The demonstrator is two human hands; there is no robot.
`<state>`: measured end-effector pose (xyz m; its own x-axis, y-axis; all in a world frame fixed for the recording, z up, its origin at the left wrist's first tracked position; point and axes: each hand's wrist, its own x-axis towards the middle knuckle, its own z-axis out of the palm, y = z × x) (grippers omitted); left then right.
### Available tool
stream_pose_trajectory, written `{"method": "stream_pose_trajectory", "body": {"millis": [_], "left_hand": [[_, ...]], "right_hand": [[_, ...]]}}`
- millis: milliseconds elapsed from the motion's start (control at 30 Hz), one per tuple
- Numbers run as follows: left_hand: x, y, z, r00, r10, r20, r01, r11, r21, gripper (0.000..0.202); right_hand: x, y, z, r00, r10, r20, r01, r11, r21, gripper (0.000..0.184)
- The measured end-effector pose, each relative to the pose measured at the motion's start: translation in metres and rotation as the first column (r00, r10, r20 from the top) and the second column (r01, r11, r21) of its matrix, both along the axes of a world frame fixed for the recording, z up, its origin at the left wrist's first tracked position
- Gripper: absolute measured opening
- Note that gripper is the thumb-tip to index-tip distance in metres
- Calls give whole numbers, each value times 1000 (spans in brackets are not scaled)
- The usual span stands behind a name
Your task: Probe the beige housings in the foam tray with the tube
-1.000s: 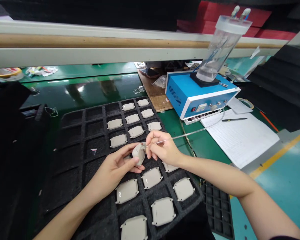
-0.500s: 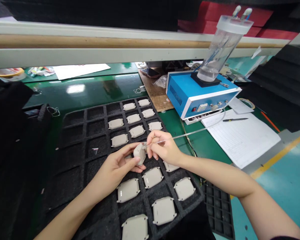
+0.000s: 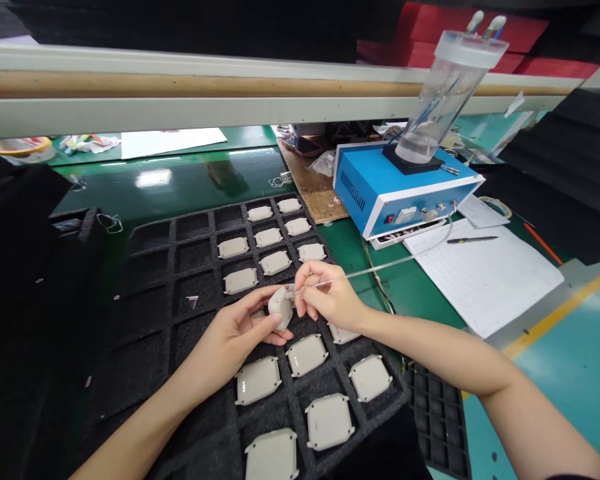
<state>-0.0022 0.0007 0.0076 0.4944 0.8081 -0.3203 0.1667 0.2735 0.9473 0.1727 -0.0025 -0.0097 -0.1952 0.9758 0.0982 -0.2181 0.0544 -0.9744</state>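
Observation:
My left hand (image 3: 240, 333) is closed around a beige watch case (image 3: 279, 308), held tilted on its side above the tray. My right hand (image 3: 327, 293) pinches the end of a thin clear tube (image 3: 380, 267), whose tip meets the upper edge of the case. The exact contact point is too small to make out. Below both hands lies a black foam tray (image 3: 193, 257) with square compartments. Several similar beige cases sit flat in it, among them one (image 3: 306, 355) just under my hands and a larger one (image 3: 329, 421) nearer me.
A blue machine (image 3: 405, 193) stands at the back right, with a clear cylinder (image 3: 433, 100) on top; the tube runs from its front. Beside it lie white paper (image 3: 490, 287) and a pen (image 3: 473, 239). A shelf rail (image 3: 180, 113) crosses above the green bench.
The view has shifted very slightly. Both hands, the case and the tube keep the same hold and position.

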Motion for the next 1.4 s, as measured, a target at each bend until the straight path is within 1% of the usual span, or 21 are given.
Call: {"method": "stream_pose_trajectory", "body": {"millis": [333, 633, 967, 1267, 1333, 1400], "left_hand": [[0, 1, 1, 1000, 2, -7, -2, 1000, 3, 49], [-2, 1, -5, 1000, -22, 6, 21, 1000, 20, 49], [-2, 2, -5, 1000, -16, 4, 16, 1000, 23, 53], [-2, 1, -6, 1000, -12, 20, 12, 1000, 26, 50], [-2, 2, -6, 1000, 4, 29, -4, 1000, 13, 49], [-4, 2, -6, 998, 35, 61, -34, 999, -16, 46]], "right_hand": [[0, 0, -1, 1000, 5, -9, -5, 1000, -4, 10], [-1, 0, 0, 1000, 8, -10, -8, 1000, -19, 10], [-1, 0, -1, 1000, 10, -15, -10, 1000, -17, 9], [0, -1, -1, 1000, 11, -10, -11, 1000, -12, 9], [0, 0, 0, 1000, -10, -23, 10, 1000, -6, 8], [0, 2, 1, 994, -75, -73, 74, 997, -17, 8]]}}
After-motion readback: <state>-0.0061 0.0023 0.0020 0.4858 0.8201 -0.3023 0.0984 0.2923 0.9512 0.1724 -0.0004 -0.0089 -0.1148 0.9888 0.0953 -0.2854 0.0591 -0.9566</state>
